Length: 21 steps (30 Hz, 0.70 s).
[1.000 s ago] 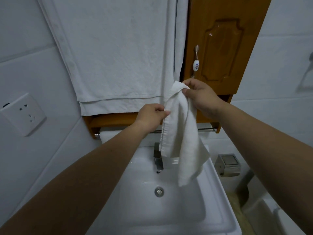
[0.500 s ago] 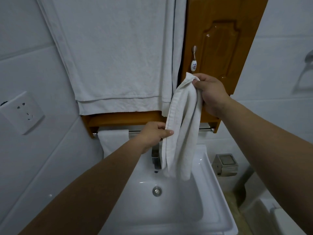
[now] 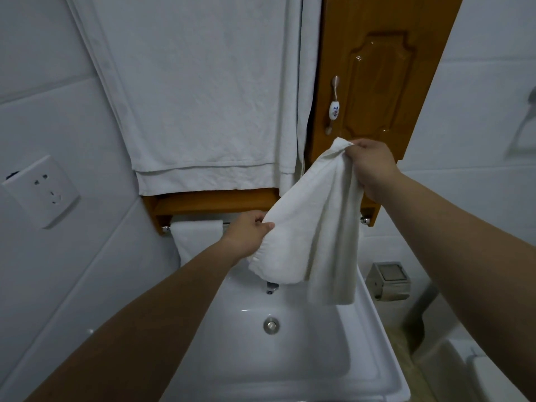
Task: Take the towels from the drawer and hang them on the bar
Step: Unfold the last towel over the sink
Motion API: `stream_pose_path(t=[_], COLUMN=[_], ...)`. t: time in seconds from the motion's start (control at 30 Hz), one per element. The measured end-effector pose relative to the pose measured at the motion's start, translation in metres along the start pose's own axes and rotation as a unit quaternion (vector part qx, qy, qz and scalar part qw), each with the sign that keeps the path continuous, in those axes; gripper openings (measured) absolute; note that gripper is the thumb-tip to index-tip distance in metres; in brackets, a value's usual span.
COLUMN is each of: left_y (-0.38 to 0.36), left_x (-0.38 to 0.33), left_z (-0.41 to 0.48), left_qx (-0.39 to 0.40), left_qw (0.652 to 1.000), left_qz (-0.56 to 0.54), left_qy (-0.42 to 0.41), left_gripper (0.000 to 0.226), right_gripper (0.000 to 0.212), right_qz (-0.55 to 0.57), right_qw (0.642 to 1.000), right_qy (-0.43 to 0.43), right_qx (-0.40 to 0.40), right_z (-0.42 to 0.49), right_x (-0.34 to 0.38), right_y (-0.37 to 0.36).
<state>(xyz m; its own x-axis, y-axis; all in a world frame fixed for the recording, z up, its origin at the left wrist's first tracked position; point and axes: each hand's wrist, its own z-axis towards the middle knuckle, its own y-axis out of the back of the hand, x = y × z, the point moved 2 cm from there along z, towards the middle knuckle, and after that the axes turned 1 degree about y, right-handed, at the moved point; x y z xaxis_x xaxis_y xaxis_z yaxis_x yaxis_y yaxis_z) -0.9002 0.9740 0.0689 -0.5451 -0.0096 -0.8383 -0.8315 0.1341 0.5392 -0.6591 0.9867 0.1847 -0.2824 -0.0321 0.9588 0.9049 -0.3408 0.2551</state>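
A small white towel (image 3: 316, 227) hangs between my hands above the sink. My right hand (image 3: 372, 163) pinches its top corner in front of the wooden cabinet door. My left hand (image 3: 249, 230) grips its left edge lower down, pulling the cloth sideways just in front of the chrome bar (image 3: 224, 224). The bar runs under the cabinet shelf; most of it is hidden behind the towel and my left hand. Another small white towel (image 3: 197, 242) hangs folded over the bar's left end.
A large white towel (image 3: 203, 97) hangs over the mirror area above. The wooden cabinet (image 3: 374, 82) has a ceramic handle (image 3: 334, 107). Below are a white sink (image 3: 290, 358) with a faucet (image 3: 271, 286), a wall socket (image 3: 40, 191) at left and a metal tissue box (image 3: 390, 281) at right.
My left hand slid down the towel's edge toward the bar and drew it leftward, spreading the cloth. My right hand rose slightly, then shifted right, still holding the corner.
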Motion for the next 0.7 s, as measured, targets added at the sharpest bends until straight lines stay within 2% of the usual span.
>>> stream_pose_path(t=[0.13, 0.33, 0.53, 0.7], left_y=[0.011, 0.021, 0.032, 0.033], left_x=[-0.004, -0.005, -0.007, -0.006], left_z=[0.004, 0.007, 0.006, 0.004], left_qx=[-0.024, -0.044, -0.026, -0.01], left_qw=[0.998, 0.99, 0.975, 0.968], left_qz=[0.063, 0.123, 0.203, 0.238], left_qy=[-0.019, -0.058, -0.085, -0.084], left_gripper=[0.027, 0.023, 0.026, 0.03], right_gripper=[0.013, 0.007, 0.05, 0.047], right_qz=[-0.019, -0.029, -0.01, -0.002], right_qw=[1.0, 0.997, 0.991, 0.996], right_qy=[-0.025, -0.067, -0.112, -0.082], right_qx=[-0.005, 0.027, 0.07, 0.025], right_z=[-0.002, -0.005, -0.003, 0.0], right_x=[-0.007, -0.011, -0.019, -0.019], right_y=[-0.001, -0.004, 0.0, 0.005])
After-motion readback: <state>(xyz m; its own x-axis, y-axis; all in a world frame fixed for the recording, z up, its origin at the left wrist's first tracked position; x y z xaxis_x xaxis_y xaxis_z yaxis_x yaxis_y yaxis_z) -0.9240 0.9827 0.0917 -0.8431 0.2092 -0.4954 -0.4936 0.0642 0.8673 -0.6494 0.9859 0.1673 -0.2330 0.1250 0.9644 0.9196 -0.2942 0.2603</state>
